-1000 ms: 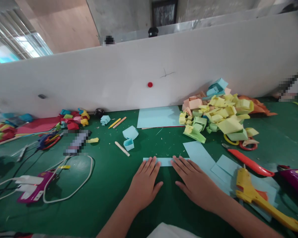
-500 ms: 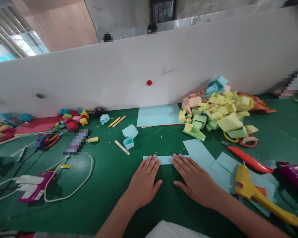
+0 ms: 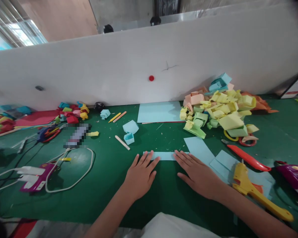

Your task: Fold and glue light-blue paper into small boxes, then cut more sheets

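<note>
A narrow strip of light blue paper (image 3: 167, 156) lies flat on the green table in front of me. My left hand (image 3: 140, 177) rests at its left end, palm down, with the fingers spread and the fingertips on the paper. Over the right end lies my right hand (image 3: 197, 173), flat, its fingers stretched out and the thumb apart. Both hands are open. Beyond the strip stand a small folded blue paper box (image 3: 129, 138) and a curved blue paper piece (image 3: 130, 127). Larger blue sheets (image 3: 200, 150) lie beside my right hand.
On the right are a yellow glue gun (image 3: 248, 185), a red-handled cutter (image 3: 248, 158) and a pile of folded paper pieces (image 3: 223, 109). A purple power strip (image 3: 38, 180) with a white cable (image 3: 89, 168) sits left. A white partition (image 3: 109, 72) stands behind the table.
My left hand has shifted slightly left and its fingers have spread wider on the strip. My right hand stays nearly in place. The camera view has tilted a little.
</note>
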Available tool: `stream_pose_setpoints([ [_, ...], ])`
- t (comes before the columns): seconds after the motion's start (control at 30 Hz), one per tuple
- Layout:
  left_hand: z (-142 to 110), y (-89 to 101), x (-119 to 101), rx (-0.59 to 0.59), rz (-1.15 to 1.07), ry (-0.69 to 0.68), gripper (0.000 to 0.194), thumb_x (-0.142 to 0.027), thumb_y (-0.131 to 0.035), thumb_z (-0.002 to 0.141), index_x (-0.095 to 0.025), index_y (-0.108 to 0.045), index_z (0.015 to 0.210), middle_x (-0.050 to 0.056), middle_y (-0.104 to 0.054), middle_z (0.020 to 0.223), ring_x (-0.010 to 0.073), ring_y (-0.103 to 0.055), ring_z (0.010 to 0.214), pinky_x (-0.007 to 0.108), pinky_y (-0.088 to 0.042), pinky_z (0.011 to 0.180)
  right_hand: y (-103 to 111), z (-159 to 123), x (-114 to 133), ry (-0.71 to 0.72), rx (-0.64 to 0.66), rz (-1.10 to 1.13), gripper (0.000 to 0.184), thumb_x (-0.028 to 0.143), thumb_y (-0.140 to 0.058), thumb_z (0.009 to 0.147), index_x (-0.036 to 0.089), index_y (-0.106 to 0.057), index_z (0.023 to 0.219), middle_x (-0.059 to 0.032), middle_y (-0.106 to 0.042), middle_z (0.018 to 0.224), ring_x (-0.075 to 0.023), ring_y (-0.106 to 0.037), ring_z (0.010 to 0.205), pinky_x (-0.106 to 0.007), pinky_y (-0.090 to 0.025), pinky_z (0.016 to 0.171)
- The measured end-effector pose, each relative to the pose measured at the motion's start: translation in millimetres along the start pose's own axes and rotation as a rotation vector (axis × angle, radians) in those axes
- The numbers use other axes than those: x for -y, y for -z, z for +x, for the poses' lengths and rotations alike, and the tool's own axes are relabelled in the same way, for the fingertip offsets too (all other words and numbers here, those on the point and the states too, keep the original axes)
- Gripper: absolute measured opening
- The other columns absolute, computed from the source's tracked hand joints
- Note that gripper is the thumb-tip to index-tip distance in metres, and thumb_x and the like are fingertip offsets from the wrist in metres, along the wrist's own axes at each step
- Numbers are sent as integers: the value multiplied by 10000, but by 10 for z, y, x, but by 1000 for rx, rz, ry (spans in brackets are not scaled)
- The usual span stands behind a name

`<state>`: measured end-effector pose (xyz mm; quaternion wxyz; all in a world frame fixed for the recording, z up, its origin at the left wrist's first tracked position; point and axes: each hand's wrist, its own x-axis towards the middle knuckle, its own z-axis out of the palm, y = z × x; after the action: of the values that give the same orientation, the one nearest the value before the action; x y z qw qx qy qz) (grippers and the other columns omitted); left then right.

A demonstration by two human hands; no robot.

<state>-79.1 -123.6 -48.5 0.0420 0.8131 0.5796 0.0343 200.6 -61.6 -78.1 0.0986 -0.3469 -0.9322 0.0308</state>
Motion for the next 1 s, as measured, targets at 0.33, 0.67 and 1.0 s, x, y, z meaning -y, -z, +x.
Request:
stream_pose_setpoints([
  [0.33, -14, -9, 11, -17, 10, 29, 529, -362, -401, 1063, -427, -310, 1580, 41, -222, 1700, 347, -266, 1541, 668, -248, 1200, -36, -140, -32, -45, -56, -67, 766, 499, -360, 1058, 247, 66, 1642, -117, -347, 1648, -314, -394, 1485, -594, -356, 1177],
  [0.67, -4, -52, 17, -28, 15, 33, 529, -347, -431, 1044, -427, -353, 1561, 49, -244, 1694, 356, -269, 1538, 688, -205, 1202, 10, 161, 233, 6, -78, -60, 747, 497, -395, 1033, 114, -178, 1637, -202, -364, 1629, -359, -319, 1516, -616, -230, 1228],
  [1.0, -12, -6, -32, -10, 42, 37, 526, -302, -440, 1024, -294, -407, 1549, 116, -284, 1674, 345, -262, 1543, 701, -173, 1208, -43, 713, 555, 185, 128, 137, 869, 579, -493, 986, -1, -262, 1590, -220, -223, 1670, -321, -192, 1561, -519, -239, 1264],
])
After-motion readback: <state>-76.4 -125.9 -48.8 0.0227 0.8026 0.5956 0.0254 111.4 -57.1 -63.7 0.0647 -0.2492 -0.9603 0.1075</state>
